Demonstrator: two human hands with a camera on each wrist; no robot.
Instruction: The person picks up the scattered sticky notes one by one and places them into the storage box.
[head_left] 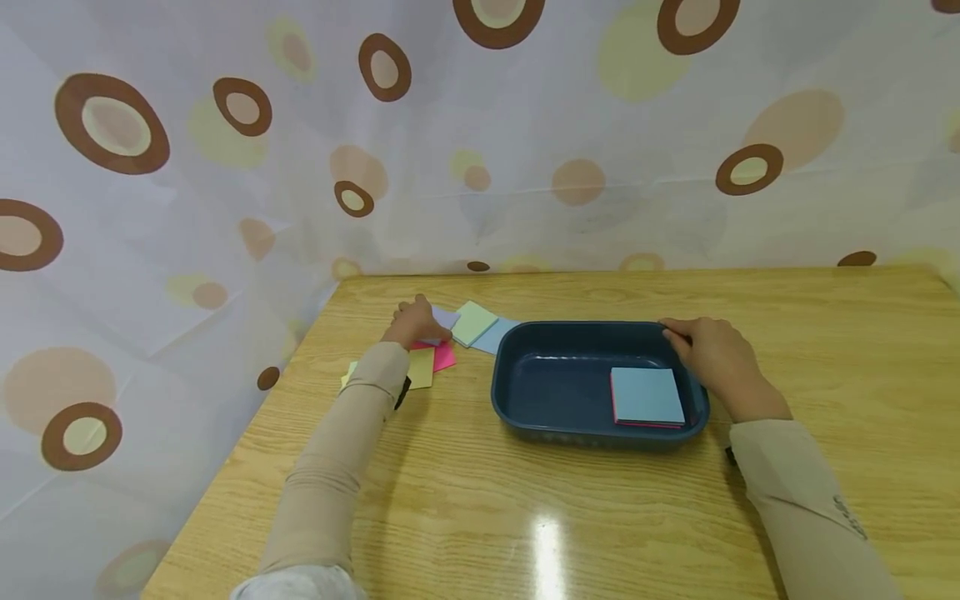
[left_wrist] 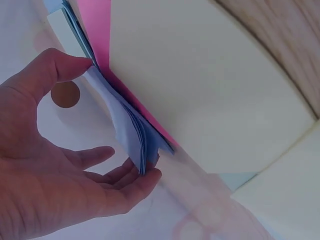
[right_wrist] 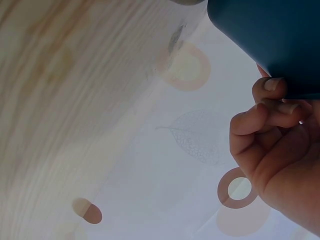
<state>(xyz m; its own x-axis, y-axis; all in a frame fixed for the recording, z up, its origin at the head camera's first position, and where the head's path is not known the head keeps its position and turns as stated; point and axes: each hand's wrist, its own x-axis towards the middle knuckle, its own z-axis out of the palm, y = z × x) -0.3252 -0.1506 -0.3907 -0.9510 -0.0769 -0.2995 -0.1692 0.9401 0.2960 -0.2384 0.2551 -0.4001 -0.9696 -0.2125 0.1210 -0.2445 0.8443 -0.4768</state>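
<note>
Near the desk's [head_left: 450, 500] far left corner, the left hand [head_left: 412, 322] pinches a lavender pad [left_wrist: 125, 117] between thumb and fingers; the right hand [head_left: 712, 354] grips the tray's [head_left: 592, 435] rim.

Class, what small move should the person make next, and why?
Probably lift the lavender pad towards the blue tray: the left hand pinches it, the right hand holds the tray, and a blue-topped stack already lies inside.

Tabletop [head_left: 600, 517]: yellowish wood grain, glossy, white glare in front of dark blue bin [head_left: 600, 437]. Left of bin: light blue pad [head_left: 498, 335], pale green pad [head_left: 472, 323], pink pad [head_left: 445, 357], yellow pad [head_left: 422, 368].
</note>
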